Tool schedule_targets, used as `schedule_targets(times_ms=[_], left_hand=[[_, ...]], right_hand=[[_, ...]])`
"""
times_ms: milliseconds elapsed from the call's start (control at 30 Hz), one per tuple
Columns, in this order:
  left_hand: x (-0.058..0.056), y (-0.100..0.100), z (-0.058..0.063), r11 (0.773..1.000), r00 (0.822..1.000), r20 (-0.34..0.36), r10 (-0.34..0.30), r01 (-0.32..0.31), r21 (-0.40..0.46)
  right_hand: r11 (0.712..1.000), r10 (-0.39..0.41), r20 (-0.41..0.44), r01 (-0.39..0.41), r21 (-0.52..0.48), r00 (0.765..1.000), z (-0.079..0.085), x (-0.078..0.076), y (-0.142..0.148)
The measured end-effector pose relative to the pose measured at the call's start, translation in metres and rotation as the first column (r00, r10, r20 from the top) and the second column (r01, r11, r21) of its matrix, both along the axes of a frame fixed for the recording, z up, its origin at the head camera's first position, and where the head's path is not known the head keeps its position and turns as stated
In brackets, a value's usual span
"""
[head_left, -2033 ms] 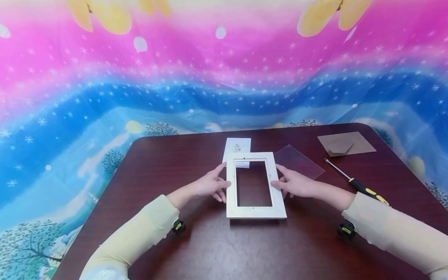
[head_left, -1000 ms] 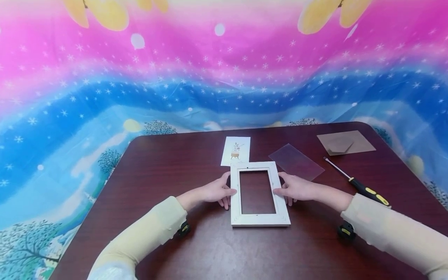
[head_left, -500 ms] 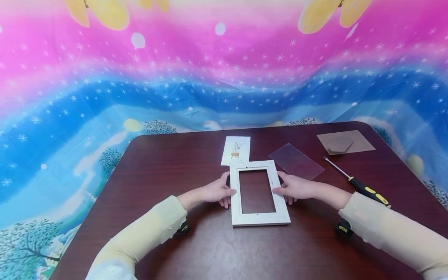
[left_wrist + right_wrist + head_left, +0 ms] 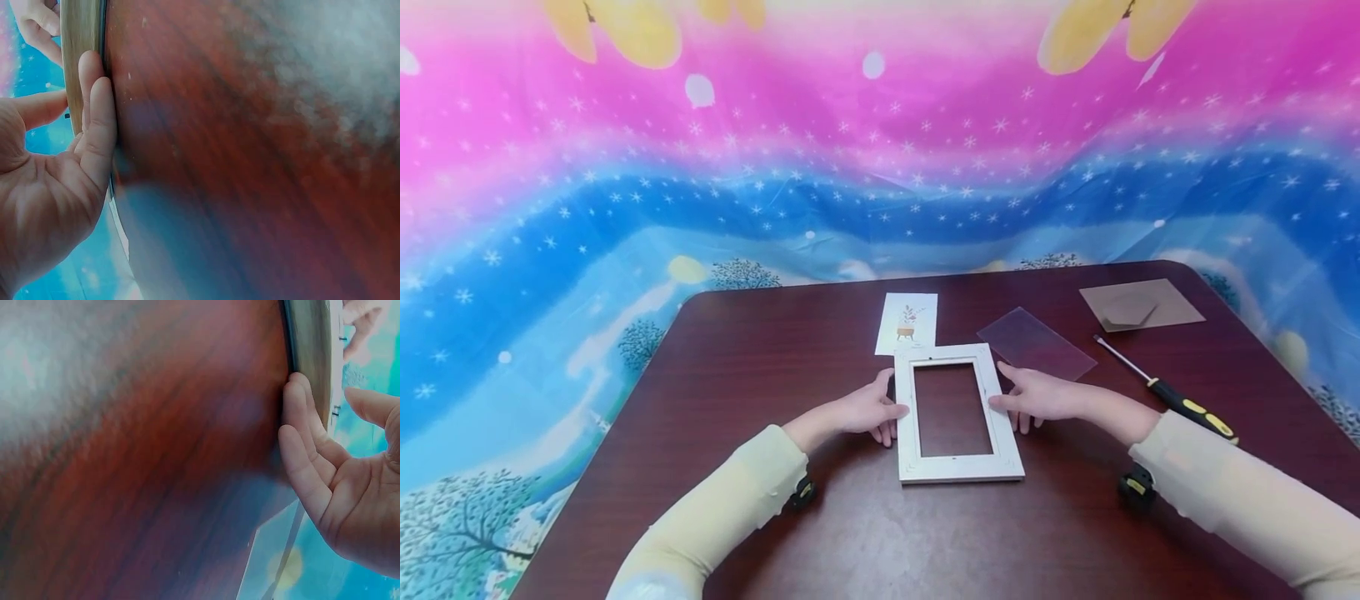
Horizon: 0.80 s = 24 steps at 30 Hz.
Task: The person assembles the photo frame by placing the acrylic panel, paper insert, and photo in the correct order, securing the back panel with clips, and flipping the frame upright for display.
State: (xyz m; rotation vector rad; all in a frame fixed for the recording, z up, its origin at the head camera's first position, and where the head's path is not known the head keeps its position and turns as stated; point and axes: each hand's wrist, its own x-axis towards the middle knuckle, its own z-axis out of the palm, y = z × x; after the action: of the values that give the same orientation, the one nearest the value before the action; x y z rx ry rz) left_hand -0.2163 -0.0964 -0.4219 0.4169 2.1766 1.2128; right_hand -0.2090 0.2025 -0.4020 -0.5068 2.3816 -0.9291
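Note:
A white picture frame [image 4: 958,469] with an open middle lies on the table in the head view. My left hand [image 4: 865,408] holds its left edge, thumb on top and fingers along the side. On the opposite edge is my right hand [image 4: 1033,396], fingers extended against the frame's side. In the right wrist view, the right thumb [image 4: 369,405] stands slightly off the frame. Just beyond the frame lies a white card [image 4: 906,321] printed with a potted plant, its lower end close against the frame's far edge. A clear plastic sheet [image 4: 1037,343] lies beyond my right hand.
On the right, a screwdriver [image 4: 1187,406] with a black and yellow handle lies beside my right forearm. A brown backing board [image 4: 1172,304] with a folded flap lies at the far right corner of the dark wooden table [image 4: 775,350]. A patterned cloth [image 4: 880,167] hangs behind.
The picture frame has come down onto the table and nearer, uncovering more of the card. Lately it has hardly moved, while my right thumb and index finger have eased away from its edge.

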Motion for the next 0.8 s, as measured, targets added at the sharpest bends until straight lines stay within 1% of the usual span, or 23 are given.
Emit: schedule_targets(times_ms=[67,133,233,267,300,367,467,500,633,700,800], left_hand=[[0.000,0.000,-0.001,1.000,1.000,0.000,-0.001,0.001,-0.004],[0.000,0.000,-0.002,1.000,1.000,-0.003,-0.002,0.002,-0.004],[0.000,0.000,-0.001,1.000,1.000,-0.005,0.001,-0.001,-0.008],[0.000,-0.001,-0.001,1.000,1.000,-0.005,0.002,-0.002,-0.007],[0.000,-0.001,-0.001,1.000,1.000,-0.006,0.002,-0.002,-0.005],[-0.001,-0.001,0.000,1.000,1.000,-0.008,0.004,-0.004,-0.010],[-0.001,-0.002,0.000,1.000,1.000,-0.011,0.005,-0.005,-0.009],[-0.001,-0.003,0.000,1.000,1.000,-0.012,0.006,-0.006,-0.010],[-0.001,-0.002,-0.002,1.000,1.000,-0.009,0.006,-0.006,-0.010],[-0.001,-0.001,-0.003,1.000,1.000,-0.009,0.007,-0.007,-0.012],[-0.001,0.000,-0.003,1.000,1.000,-0.013,0.009,-0.009,-0.019]], right_hand=[[1.000,-0.011,0.012,0.011,-0.005,1.000,0.001,-0.003,0.003],[1.000,-0.019,0.004,0.019,-0.016,1.000,0.003,-0.006,0.007],[0.999,-0.043,-0.070,0.041,-0.035,0.997,0.007,-0.013,0.013],[0.998,-0.054,-0.116,0.051,-0.034,0.992,0.008,-0.016,0.015],[0.998,-0.060,-0.173,0.057,-0.022,0.983,0.009,-0.020,0.018],[0.996,-0.074,-0.279,0.084,0.025,0.957,0.011,-0.029,0.023],[0.983,-0.076,-0.403,0.135,0.122,0.912,0.012,-0.044,0.031],[0.977,-0.072,-0.430,0.151,0.152,0.900,0.012,-0.048,0.034],[0.945,-0.091,-0.456,0.222,0.242,0.885,0.012,-0.063,0.044],[0.926,-0.105,-0.442,0.250,0.284,0.891,0.011,-0.068,0.048],[0.904,-0.137,-0.396,0.279,0.325,0.908,0.011,-0.075,0.055]])
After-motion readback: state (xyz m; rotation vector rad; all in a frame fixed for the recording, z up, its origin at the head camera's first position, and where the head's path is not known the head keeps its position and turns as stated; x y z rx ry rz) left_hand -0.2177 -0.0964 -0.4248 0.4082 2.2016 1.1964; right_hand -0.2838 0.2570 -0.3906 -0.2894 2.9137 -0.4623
